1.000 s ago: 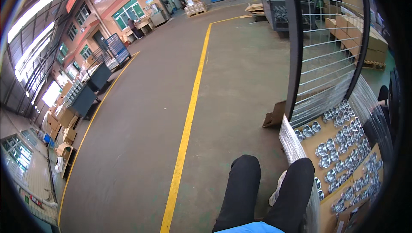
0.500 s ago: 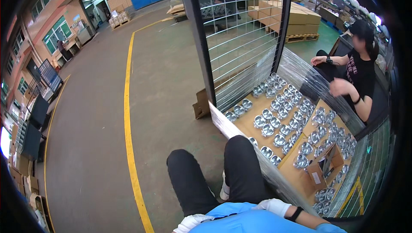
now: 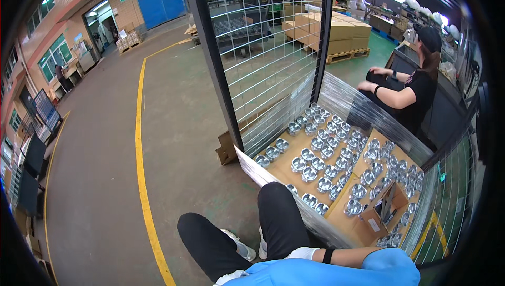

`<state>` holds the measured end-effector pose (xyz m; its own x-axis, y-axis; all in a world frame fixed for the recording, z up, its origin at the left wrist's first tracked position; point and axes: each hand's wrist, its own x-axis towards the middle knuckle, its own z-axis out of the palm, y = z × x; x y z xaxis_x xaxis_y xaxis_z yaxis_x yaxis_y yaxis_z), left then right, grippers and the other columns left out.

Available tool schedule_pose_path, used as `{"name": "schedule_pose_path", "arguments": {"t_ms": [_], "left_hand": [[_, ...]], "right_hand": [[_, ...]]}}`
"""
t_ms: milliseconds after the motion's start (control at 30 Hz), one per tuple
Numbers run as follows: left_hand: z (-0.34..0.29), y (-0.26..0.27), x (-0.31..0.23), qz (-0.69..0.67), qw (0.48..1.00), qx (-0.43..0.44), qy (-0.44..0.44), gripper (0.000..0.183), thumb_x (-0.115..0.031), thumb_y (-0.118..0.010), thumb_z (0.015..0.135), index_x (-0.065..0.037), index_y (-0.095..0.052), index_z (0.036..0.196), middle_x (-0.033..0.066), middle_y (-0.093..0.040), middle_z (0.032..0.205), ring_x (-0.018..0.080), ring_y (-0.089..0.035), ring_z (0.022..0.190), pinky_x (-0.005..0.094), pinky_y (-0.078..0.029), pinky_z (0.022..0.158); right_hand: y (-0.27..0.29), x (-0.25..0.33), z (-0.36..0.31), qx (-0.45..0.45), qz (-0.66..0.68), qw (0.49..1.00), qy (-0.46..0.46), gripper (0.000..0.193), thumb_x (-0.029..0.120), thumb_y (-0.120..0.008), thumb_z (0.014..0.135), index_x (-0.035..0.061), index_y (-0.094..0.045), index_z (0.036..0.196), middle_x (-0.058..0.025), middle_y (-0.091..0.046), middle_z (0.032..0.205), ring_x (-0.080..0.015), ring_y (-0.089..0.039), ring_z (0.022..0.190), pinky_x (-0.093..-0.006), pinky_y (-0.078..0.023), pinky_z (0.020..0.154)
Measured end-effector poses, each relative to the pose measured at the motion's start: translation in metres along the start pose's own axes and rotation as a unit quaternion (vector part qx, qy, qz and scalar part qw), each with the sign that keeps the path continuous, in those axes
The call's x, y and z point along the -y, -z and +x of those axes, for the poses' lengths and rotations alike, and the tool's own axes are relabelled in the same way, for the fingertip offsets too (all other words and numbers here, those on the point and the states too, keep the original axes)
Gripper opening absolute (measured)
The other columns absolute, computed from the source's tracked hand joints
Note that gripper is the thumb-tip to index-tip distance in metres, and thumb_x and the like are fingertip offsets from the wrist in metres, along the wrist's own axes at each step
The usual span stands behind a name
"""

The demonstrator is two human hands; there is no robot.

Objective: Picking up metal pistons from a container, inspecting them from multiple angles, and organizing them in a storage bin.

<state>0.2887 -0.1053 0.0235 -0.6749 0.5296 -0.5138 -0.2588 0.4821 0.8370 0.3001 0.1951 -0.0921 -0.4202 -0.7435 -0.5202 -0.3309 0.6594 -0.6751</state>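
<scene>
My left hand (image 3: 231, 276), in a white glove, rests at my lap at the lower edge, mostly covered by my blue top. My right hand (image 3: 302, 253), also in a white glove, lies against my right thigh next to the cage cart. The blue top hides its fingers, so I cannot tell what either hand holds. To the right, shiny round metal parts (image 3: 308, 165), which look like pistons, stand in rows on cardboard sheets (image 3: 286, 173). A small opened cardboard box (image 3: 372, 223) with dark items in it stands among them.
Plastic film (image 3: 347, 96) wraps the low sides of the wire cage cart (image 3: 268, 59). Beyond it sits a co-worker (image 3: 407, 96) in black. Boxes on a pallet (image 3: 347, 54) stand behind. A yellow floor line (image 3: 140, 144) runs along my left.
The whole view has shifted, so the cart appears further left. My right hand has moved in toward my thigh. The co-worker's raised hand has come down and their head has turned away.
</scene>
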Motion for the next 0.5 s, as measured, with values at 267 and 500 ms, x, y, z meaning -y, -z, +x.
{"name": "schedule_pose_path", "arguments": {"t_ms": [267,500], "left_hand": [[0.0,-0.017,0.02,-0.071,0.997,-0.01,-0.001,0.035,-0.014,-0.057,0.094,-0.004,-0.06,0.128,0.0105,-0.067,0.097,0.0203,-0.063,0.087,0.0309,-0.051,0.082],[0.001,-0.026,0.042,-0.099,0.994,0.04,0.008,0.036,-0.014,-0.057,0.095,-0.004,-0.059,0.129,0.01,-0.067,0.097,0.0195,-0.063,0.087,0.0305,-0.051,0.082]], "right_hand": [[-0.032,-0.016,0.026,-0.127,0.39,0.882,-0.234,0.034,0.027,-0.042,0.099,0.0086,-0.067,0.112,-0.0163,-0.069,0.111,-0.0286,-0.066,0.103,-0.0345,-0.048,0.09],[-0.019,-0.02,0.042,-0.05,0.561,0.826,0.004,0.025,0.012,-0.057,0.091,0.0035,-0.069,0.111,-0.0031,-0.069,0.102,-0.0129,-0.061,0.095,-0.0276,-0.047,0.09]]}}
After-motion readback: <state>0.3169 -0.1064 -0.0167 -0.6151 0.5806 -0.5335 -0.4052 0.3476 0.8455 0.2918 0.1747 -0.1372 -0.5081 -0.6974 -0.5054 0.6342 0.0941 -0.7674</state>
